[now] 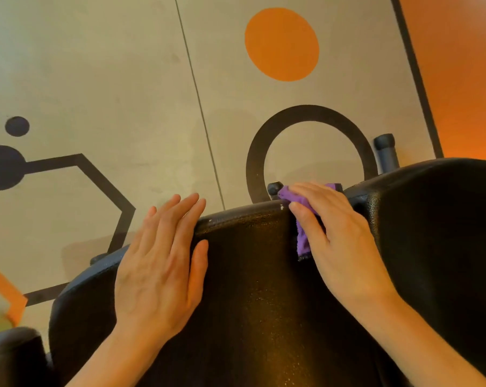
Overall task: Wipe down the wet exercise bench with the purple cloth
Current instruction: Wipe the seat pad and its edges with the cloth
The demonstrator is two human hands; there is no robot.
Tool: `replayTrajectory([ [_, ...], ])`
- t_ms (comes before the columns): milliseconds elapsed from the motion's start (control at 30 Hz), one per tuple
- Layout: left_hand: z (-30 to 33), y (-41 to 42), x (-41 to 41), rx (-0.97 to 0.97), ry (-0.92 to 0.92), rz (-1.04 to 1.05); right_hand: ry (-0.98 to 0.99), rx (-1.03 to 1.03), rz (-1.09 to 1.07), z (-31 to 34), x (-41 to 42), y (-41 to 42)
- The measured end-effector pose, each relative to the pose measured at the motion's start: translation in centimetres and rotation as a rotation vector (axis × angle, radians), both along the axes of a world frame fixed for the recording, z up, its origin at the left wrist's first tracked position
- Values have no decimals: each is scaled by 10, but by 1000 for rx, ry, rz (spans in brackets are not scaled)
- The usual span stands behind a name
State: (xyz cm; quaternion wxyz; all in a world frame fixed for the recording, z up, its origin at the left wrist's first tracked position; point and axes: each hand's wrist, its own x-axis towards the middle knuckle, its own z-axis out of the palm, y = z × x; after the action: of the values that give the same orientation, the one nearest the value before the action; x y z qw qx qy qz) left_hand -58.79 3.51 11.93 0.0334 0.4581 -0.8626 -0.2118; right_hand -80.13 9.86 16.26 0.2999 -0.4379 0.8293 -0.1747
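head view: black padded exercise bench (253,289) fills the lower middle, its far end curving away at top w/ a stitched seam along the edge. pebbled vinyl surface, fine droplets glinting across the centre & a few bright specks near the far rim. a second black pad (431,219) sits to the right, separated from the main pad by a narrow gap; another dark padded piece (12,356) shows bottom left.

left hand (158,263) lies flat on the bench's left edge, fingers straight & together, reaching past the rim, thumb on the top surface, grasping nothing.

right hand (336,230) presses the purple cloth (303,241) onto the bench's far right corner, next to the gap. fingers extended over the bunched cloth, thumb alongside it; cloth peeks out at the fingertips & hangs below the thumb w/ a dark hem.

room: beige floor (110,79) w/ a thin dark seam line, orange dot (281,43), black ring (311,113), black hexagon outline (104,180) w/ dark dots, orange zone (465,79) at right behind a black stripe. two dark capped frame tubes (385,149) poke out beyond the bench.
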Motion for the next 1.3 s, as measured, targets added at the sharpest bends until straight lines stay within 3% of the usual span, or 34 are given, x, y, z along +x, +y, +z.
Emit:
replayTrajectory([
  [200, 1, -6, -1, 77, -15, -24, 79, -108, -148, -5, 10, 7],
  [367, 4, -9, 0, 110, -9, -46, 70, -106, 157, -10, 22, 9],
  [500, 4, -10, 1, 126, -7, -52, 99, -107, -162, -4, 22, 7],
  [567, 3, -10, 1, 133, -9, -60, 142, -93, -51, -8, 51, -2],
  [667, 3, -11, 2, 142, -11, -69, 144, -91, 288, -9, 52, -2],
  [700, 3, -11, 2, 146, -8, -74, 140, -73, 280, -7, 36, 0],
  [800, 2, -11, 3, 149, 0, -70, 122, -35, -85, 0, -5, 4],
  [833, 1, -11, 3, 146, 2, -68, 142, -21, -113, 0, -2, 1],
  [1000, -1, -9, 4, 110, 11, -69, 112, -18, 245, -2, 28, -20],
  [1067, -1, -9, 4, 99, 14, -70, 89, 71, 217, 6, 0, -25],
  [1167, -2, -8, 4, 81, 16, -68, 60, 175, -25, 10, -21, -24],
  [1300, -2, -8, 4, 75, 9, -63, 90, 91, 217, 6, 32, -40],
])
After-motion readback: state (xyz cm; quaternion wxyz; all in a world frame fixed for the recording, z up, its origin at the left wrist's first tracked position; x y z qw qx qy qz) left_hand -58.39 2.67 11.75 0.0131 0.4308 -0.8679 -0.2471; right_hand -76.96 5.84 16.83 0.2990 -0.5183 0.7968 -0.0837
